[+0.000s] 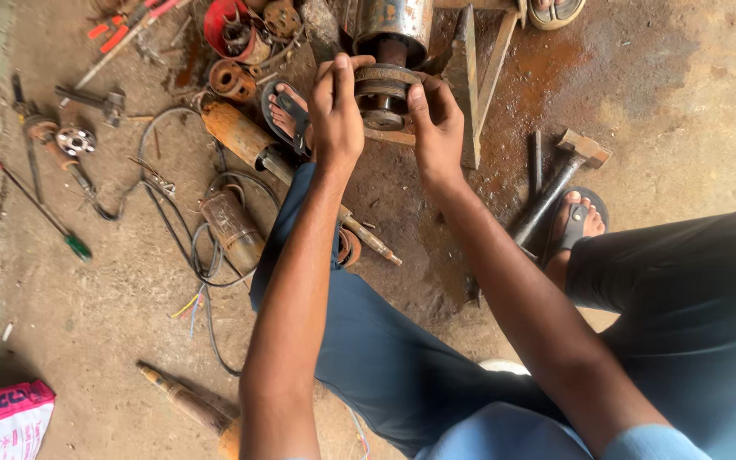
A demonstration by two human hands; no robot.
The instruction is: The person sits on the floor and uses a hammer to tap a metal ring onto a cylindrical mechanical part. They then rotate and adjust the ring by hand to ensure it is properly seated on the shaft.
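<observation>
Head view. My left hand reaches forward with the forearm stretched straight out from the bottom of the frame, wrist level, fingers curled over the left rim of a rusty round collar. My right hand comes in from the other side, forearm angled across my knee, thumb pressed on the collar's right edge and fingers wrapped behind it. Both hands close narrowly on the collar, so it sits clamped between them, just above the knuckles and slightly nearer the left fingertips.

The collar sits at the lower end of a steel cylinder body, which rests against a rough metal frame on the dirt floor. Whether the collar is loose on its shaft I cannot tell.

Beside my left wrist, my sandalled left foot lies near a rusty shaft with a tube housing. A hammer lies well to the right of my right hand, close to my right foot. Black cable loops around a small cylinder at left; a green-handled screwdriver lies well apart.
</observation>
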